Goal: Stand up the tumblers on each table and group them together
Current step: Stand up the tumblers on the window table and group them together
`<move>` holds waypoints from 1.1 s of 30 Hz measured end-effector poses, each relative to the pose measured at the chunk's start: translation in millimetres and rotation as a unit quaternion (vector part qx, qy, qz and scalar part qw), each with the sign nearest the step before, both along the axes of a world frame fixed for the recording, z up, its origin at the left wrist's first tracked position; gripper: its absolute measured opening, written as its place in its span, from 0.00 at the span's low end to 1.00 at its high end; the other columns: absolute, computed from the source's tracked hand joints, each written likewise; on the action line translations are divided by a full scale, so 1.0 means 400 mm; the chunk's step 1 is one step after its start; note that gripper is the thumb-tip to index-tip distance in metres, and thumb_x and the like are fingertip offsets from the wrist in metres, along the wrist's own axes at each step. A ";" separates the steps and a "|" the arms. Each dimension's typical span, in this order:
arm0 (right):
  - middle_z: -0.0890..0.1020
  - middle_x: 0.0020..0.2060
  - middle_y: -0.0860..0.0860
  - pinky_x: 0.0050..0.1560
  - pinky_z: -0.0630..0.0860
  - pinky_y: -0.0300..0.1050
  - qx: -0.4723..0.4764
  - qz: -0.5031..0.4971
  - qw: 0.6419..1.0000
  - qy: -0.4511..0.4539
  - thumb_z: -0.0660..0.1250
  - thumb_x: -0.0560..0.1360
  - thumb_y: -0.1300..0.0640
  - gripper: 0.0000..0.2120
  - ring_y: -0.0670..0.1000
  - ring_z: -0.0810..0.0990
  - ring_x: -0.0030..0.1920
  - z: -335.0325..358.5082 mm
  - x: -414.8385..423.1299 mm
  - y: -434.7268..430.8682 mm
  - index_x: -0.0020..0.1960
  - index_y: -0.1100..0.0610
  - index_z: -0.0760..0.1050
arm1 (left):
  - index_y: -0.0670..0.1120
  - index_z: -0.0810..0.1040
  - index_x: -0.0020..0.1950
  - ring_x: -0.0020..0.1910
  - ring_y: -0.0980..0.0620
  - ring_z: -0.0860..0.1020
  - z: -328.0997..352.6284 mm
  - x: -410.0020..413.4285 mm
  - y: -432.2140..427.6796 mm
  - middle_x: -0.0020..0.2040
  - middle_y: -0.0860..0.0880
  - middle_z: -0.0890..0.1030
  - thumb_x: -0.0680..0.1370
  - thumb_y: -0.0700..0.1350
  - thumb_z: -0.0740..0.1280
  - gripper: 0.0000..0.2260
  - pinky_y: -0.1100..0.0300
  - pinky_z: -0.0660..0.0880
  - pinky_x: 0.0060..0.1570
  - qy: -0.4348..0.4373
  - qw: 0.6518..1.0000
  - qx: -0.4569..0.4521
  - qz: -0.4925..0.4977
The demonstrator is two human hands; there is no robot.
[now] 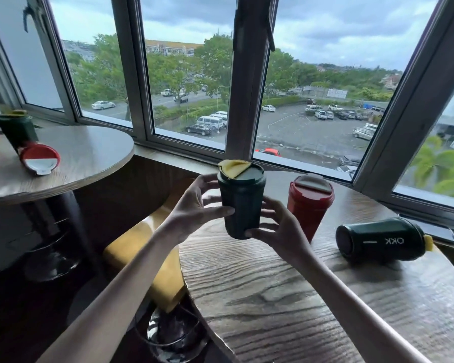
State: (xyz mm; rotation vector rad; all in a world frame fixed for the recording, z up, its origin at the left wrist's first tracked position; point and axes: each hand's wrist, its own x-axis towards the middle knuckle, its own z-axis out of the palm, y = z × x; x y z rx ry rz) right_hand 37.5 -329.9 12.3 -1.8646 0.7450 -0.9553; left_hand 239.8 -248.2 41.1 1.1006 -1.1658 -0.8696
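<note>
In the centre of the frame a dark green tumbler [240,203] with a yellow lid flap is held upright between both hands. The left hand [194,203] is curled around its left side, with the thumb laid across the front. The right hand [278,226] grips the lower right side, and its fingers [254,233] are spread near the base. Whether the base rests on the near table [286,297] or is just above its far edge cannot be told.

Just to the right of the held tumbler, a red tumbler [309,205] with a grey flap is seen standing upright on the same round wooden table. Further right, well apart, a second green tumbler [380,239] is laid on its side, with its base turned to the centre of the frame.

At the upper left a second round table [89,158] is seen. On it a third green tumbler [16,132] is placed, and a red tumbler on its side [40,159] is lying just beside it. Between the tables a yellow seat [152,258] is visible. Behind everything a wide window [189,100] is set, through which a car park and trees are seen.
</note>
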 end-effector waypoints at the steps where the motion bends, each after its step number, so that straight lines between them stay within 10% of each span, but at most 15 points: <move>1: 0.79 0.56 0.46 0.51 0.80 0.44 0.000 0.002 1.000 0.002 0.80 0.60 0.64 0.37 0.44 0.80 0.56 -0.006 -0.002 0.000 0.63 0.47 0.69 | 0.49 0.71 0.64 0.57 0.45 0.79 -0.009 -0.002 0.000 0.61 0.47 0.78 0.59 0.43 0.80 0.35 0.55 0.78 0.51 -0.003 1.000 0.000 0.001; 13: 0.76 0.55 0.42 0.48 0.77 0.32 0.041 0.006 0.998 0.047 0.79 0.63 0.66 0.35 0.41 0.78 0.56 -0.045 -0.020 0.016 0.61 0.48 0.64 | 0.48 0.69 0.65 0.57 0.48 0.79 -0.095 -0.030 -0.012 0.61 0.48 0.76 0.60 0.40 0.80 0.36 0.51 0.78 0.56 -0.024 1.000 0.002 -0.005; 24: 0.78 0.51 0.49 0.51 0.77 0.39 -0.008 0.000 0.989 0.147 0.75 0.69 0.57 0.23 0.48 0.79 0.52 -0.044 -0.097 0.051 0.60 0.50 0.71 | 0.50 0.75 0.56 0.48 0.57 0.81 -0.122 -0.089 0.078 0.50 0.50 0.81 0.72 0.42 0.72 0.14 0.66 0.78 0.44 -0.057 0.989 -0.004 0.140; 33: 0.81 0.42 0.44 0.46 0.72 0.27 -0.107 -0.104 0.971 0.186 0.72 0.70 0.60 0.13 0.37 0.79 0.44 0.050 -0.359 0.091 0.53 0.51 0.78 | 0.57 0.75 0.52 0.45 0.61 0.79 -0.061 -0.285 0.077 0.45 0.57 0.81 0.73 0.49 0.70 0.10 0.69 0.76 0.41 -0.264 0.963 -0.038 0.046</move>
